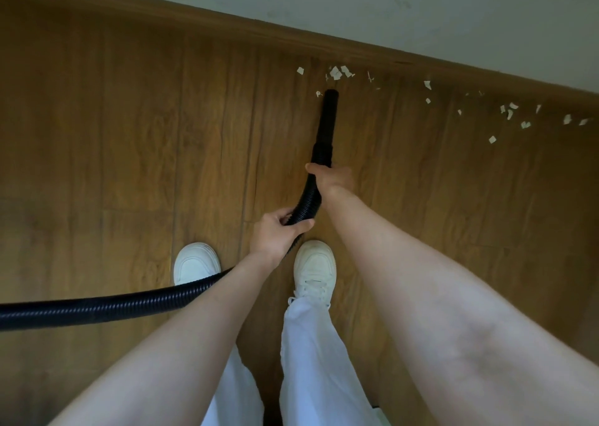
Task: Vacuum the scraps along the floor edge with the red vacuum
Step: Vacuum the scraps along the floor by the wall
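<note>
Where the wooden floor (129, 133) met the brown skirting board (227, 26) at the foot of the pale wall (421, 7), white paper scraps (337, 72) lay scattered in a loose band that ran along that edge toward the right side of the view. One cluster sat just beyond the nozzle (329, 114), with a single small piece just beside its tip on the left; further pieces were spread well apart to the right, some close against the skirting and one set farther out on the boards. The nozzle, a smooth black tube, pointed toward the skirting with its mouth near the floor, though contact with the floor could not be confirmed. The right hand (332, 179) was curled around the ribbed black hose (97, 309) just behind the nozzle joint. The left hand (278, 231) gripped the same hose lower down, where it bent back toward the body. From there the hose passed behind the left forearm, crossed over the left shoe (194, 262) and ran off the left border of the view; the red vacuum body was out of view. The right shoe (316, 268) stood just below the left hand, both shoes white, with white trousers (311, 360) above. Bare floorboards extended to the left of the nozzle and hose, and between the feet and the skirting on the right.
</note>
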`<state>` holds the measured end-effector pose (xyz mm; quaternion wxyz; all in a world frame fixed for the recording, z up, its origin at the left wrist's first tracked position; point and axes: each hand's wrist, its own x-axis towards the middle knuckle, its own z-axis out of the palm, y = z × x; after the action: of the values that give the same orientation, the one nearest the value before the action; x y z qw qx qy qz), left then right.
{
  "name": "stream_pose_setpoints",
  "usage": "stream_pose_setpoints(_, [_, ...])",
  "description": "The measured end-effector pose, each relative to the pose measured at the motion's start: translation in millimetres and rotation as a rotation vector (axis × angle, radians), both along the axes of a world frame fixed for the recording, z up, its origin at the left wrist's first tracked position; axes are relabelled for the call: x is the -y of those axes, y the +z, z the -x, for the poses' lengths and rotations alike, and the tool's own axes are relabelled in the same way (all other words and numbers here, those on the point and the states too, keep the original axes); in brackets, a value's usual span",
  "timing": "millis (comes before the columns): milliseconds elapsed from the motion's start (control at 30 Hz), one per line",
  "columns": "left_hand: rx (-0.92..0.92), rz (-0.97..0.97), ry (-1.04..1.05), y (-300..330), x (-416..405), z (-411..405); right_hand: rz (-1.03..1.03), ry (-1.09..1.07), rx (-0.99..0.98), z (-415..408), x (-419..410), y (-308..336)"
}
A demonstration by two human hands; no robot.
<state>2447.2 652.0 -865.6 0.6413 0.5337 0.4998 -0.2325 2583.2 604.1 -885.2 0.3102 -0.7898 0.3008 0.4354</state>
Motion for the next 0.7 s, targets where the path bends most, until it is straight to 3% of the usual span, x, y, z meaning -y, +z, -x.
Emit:
stream_pose_setpoints(300, [-0.031,-0.015,0.143,8.3,-19.7,1.6,-0.081,0.140,-0.078,-3.0,-44.8,4.6])
stream_pose_setpoints(700, [0.015,0.007,-0.012,16.2,7.4,-1.5,0.039,0.061,-0.096,-11.1,7.7,17.9])
